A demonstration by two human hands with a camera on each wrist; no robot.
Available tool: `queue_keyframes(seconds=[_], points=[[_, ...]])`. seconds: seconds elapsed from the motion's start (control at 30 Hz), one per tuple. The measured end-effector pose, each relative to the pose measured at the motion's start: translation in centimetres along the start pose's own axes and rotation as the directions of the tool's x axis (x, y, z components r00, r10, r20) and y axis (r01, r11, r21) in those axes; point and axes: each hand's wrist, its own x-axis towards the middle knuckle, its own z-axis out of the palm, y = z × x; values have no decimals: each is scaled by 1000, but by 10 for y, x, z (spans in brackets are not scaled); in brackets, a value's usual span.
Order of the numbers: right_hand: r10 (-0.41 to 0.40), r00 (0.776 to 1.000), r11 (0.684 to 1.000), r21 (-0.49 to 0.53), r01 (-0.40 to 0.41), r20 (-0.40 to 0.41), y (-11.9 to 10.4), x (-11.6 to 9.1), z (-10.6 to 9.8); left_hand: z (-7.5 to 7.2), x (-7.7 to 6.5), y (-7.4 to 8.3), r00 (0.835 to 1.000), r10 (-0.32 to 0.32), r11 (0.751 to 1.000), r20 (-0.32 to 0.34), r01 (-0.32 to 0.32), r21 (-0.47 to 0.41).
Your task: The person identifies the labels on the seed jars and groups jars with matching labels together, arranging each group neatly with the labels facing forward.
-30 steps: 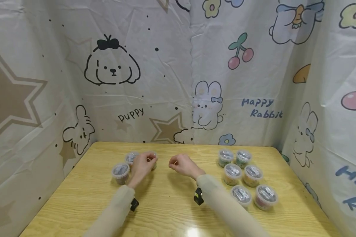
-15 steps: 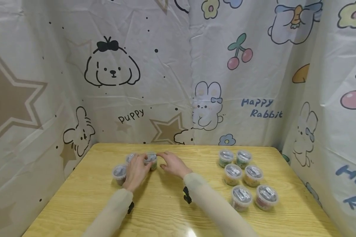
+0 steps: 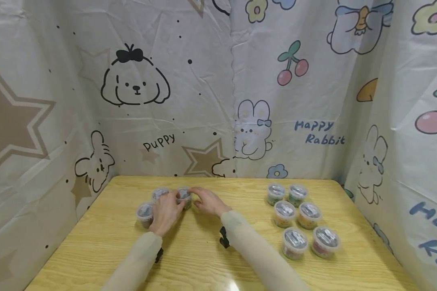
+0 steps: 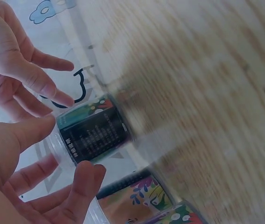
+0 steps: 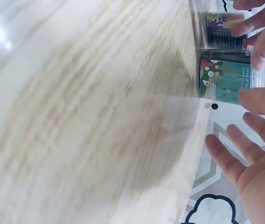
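A small clear-lidded tub (image 3: 184, 195) stands on the table at the back left; its green and black flowered label (image 4: 93, 130) shows in the left wrist view. My left hand (image 3: 166, 212) holds it around the lid, thumb on one side and fingers on the other. My right hand (image 3: 208, 202) reaches in from the right with fingers spread, a fingertip at the lid's edge; its thumb (image 5: 251, 99) lies against the tub in the right wrist view. Two more lidded tubs are close to my left hand: one behind it (image 3: 160, 192) and a brownish one (image 3: 145, 213) to its left.
On the right stand several similar lidded tubs in pairs: green ones (image 3: 275, 195) at the back, orange ones (image 3: 285, 214) in the middle, pinkish ones (image 3: 325, 242) in front. The wooden table (image 3: 200, 258) ends at a printed curtain (image 3: 204, 121) behind and at the sides.
My right hand has moved left to the tub, and its fingers have spread. My left hand has shifted slightly left, and more of the tub's lid shows. The other tubs have stayed in place.
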Motion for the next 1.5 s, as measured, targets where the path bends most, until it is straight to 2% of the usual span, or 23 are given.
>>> queue_keyframes(seconds=[0.1, 0.27, 0.47, 0.67, 0.87, 1.13, 1.23, 1.33, 1.5], points=[[13, 999, 999, 53, -12, -34, 0, 0, 1, 1, 1, 1, 1000, -8, 1000, 16, 9, -25], [5, 995, 998, 67, 2, -99, 3, -2, 4, 3, 3, 2, 999, -10, 997, 52, 13, -73], [-20, 990, 996, 80, 32, -140, 8, -8, 9, 5, 4, 4, 998, 25, 995, 55, -19, -99], [-32, 985, 988, 145, 57, -169, 11, -18, 7, 6, 6, 6, 993, 109, 988, 41, -104, -118], [-50, 977, 982, 167, 86, -209, 13, -27, 0, 5, 10, 9, 974, 223, 970, 32, -218, -104], [-84, 950, 975, 171, 141, -302, 15, -36, -17, 4, 17, 20, 955, 297, 947, -8, -295, -124], [-66, 947, 976, 175, 126, -314, 17, -40, -22, 4, 19, 23, 958, 286, 947, -6, -284, -150], [-31, 949, 972, 211, 102, -314, 19, -46, -26, 2, 20, 25, 965, 260, 943, 28, -248, -221], [25, 956, 951, 300, 67, -292, 21, -58, -32, -2, 17, 24, 968, 227, 912, 108, -172, -372]])
